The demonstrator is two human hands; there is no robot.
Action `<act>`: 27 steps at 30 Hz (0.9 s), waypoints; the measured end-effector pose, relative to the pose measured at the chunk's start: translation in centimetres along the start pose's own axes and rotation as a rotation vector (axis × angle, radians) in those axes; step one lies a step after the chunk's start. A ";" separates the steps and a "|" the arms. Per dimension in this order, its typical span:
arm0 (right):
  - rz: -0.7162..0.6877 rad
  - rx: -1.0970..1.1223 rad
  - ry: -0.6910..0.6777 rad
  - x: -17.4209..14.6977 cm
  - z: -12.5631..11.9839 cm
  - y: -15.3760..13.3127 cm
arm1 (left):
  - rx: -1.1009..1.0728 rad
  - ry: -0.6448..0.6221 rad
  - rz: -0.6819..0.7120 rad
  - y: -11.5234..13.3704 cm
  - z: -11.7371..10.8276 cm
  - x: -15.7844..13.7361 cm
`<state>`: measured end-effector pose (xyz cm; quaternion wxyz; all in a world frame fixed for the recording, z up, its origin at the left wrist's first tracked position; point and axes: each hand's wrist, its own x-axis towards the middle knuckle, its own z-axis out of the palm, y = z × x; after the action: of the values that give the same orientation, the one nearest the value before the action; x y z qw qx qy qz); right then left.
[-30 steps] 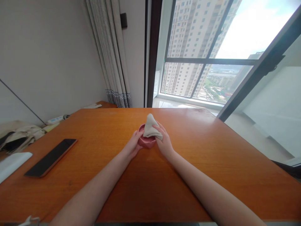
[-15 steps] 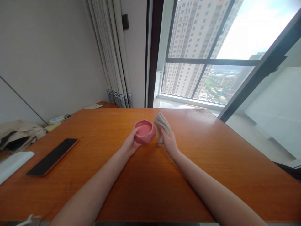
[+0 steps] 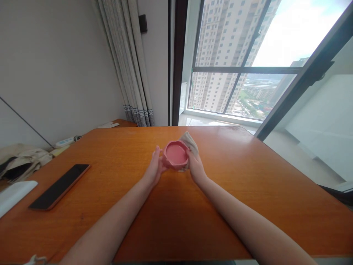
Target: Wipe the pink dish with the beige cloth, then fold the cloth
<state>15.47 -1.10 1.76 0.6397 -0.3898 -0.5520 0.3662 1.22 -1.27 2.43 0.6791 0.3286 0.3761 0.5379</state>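
A pink bowl (image 3: 176, 154) with a faceted rim is held above the table, its hollow facing me. My right hand (image 3: 196, 167) grips its right side, thumb at the rim, with a light grey cloth (image 3: 190, 141) bunched between fingers and bowl. Part of the cloth hangs behind and below the bowl. On the left side, my left hand (image 3: 154, 167) has its thumb lifted away from the bowl. Its fingers reach toward the bowl's lower left and seem to touch it; their tips are hidden.
The brown wooden table (image 3: 220, 213) spreads around both arms. A black phone-like slab (image 3: 60, 187) with a reddish edge lies at left, near a white object (image 3: 16, 195). Cloth items (image 3: 22, 158) and a power strip (image 3: 66, 141) sit by the wall.
The bowl has moved slightly right, against the cloth, and my right hand has taken hold of it. My left thumb has come off the bowl. The view has shifted a little.
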 end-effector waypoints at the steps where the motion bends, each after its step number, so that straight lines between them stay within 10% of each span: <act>1: 0.003 0.011 -0.038 0.4 -0.4 0.1 | 0.057 0.016 -0.026 0.1 -0.2 0.2; 11: 0.023 0.000 -0.032 -1.6 2.1 1.4 | 0.044 0.130 0.262 -0.8 -0.9 1.4; 17: -0.137 -0.011 -0.155 -0.4 0.4 -0.1 | 0.215 -0.091 0.038 0.3 -1.7 1.4; 27: 0.022 -0.075 -0.020 -1.7 1.4 1.8 | 0.129 0.085 0.141 -1.1 -1.3 1.4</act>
<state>13.83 -1.74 -0.43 0.6149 -0.4159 -0.5674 0.3564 0.81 -0.02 0.64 0.6004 0.3743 0.4142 0.5726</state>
